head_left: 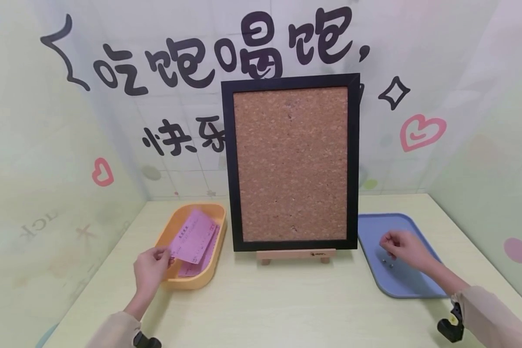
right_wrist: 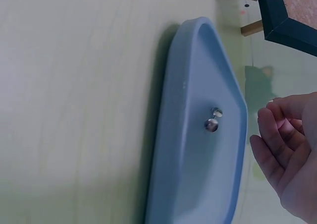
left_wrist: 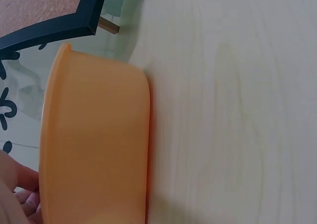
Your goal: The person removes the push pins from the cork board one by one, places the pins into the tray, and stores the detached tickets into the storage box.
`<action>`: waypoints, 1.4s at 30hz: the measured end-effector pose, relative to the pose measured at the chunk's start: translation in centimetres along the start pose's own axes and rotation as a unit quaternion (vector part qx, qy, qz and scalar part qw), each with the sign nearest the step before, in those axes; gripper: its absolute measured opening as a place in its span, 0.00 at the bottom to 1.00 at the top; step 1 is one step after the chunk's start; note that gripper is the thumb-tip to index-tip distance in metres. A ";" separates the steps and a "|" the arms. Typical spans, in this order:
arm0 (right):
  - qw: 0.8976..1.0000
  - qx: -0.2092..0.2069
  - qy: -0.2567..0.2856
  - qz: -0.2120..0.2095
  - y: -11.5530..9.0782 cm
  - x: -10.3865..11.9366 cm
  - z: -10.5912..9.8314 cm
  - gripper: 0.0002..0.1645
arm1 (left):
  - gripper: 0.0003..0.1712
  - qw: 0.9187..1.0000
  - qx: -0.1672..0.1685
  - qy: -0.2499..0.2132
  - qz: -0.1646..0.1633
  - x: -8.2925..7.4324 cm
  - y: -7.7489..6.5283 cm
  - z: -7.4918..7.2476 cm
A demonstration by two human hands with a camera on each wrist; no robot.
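Observation:
My left hand (head_left: pixel 151 267) pinches the near corner of a pink printed slip (head_left: pixel 194 237), which is tilted up over the orange basket (head_left: pixel 200 280). More pink slips (head_left: pixel 210 258) lie beneath it inside the basket. In the left wrist view the basket's side hides most of that hand. My right hand (head_left: pixel 403 247) is raised over the blue tray (head_left: pixel 384 285), thumb and index finger pinched together. At their tips a small bright bit shows in the right wrist view, apparently a thumbtack (right_wrist: pixel 272 101), mostly hidden by the fingers. Two silver thumbtacks (right_wrist: pixel 212 125) lie in the tray.
A black-framed cork board (head_left: pixel 293 164) stands upright on a small wooden easel (head_left: pixel 296 254) between basket and tray. Behind it rises a wall (head_left: pixel 178 179) with black lettering, and side walls flank the pale wooden table (head_left: pixel 287 309).

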State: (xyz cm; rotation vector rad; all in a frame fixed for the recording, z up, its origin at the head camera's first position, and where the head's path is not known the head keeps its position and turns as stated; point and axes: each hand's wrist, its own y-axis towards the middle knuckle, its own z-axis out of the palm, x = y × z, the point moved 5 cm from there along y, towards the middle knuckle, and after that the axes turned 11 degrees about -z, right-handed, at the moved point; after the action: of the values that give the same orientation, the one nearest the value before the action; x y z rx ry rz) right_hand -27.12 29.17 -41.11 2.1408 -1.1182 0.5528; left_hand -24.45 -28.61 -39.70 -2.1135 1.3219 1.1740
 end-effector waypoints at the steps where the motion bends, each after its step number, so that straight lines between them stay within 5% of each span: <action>1: 1.000 0.000 -0.005 -0.003 -0.1 -0.1 0.0 0.04 | 0.12 1.000 0.005 0.005 0.002 0.0 0.0 0.1; 7: 0.999 -0.003 -0.036 -0.020 -0.9 -0.8 0.1 0.03 | 0.14 0.997 0.064 0.044 0.026 -0.3 0.0 0.8; 14: 1.000 -0.002 -0.026 -0.005 -1.4 -1.4 0.2 0.03 | 0.19 0.983 0.140 0.115 0.038 -0.4 0.1 1.1; 27: 0.995 0.051 0.026 0.078 -1.3 -2.3 1.3 0.06 | 0.19 0.970 0.178 0.152 0.061 -0.6 0.9 2.3; 42: 0.994 0.071 0.032 0.076 -1.3 -2.8 2.2 0.07 | 0.18 0.964 0.181 0.180 0.072 -0.2 0.6 2.2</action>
State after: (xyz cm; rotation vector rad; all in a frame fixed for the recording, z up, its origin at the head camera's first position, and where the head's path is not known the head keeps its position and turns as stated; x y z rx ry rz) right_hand -27.46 29.70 -44.89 2.1524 -1.2466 0.7877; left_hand -26.03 -27.29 -40.75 -2.0409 1.7219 0.5452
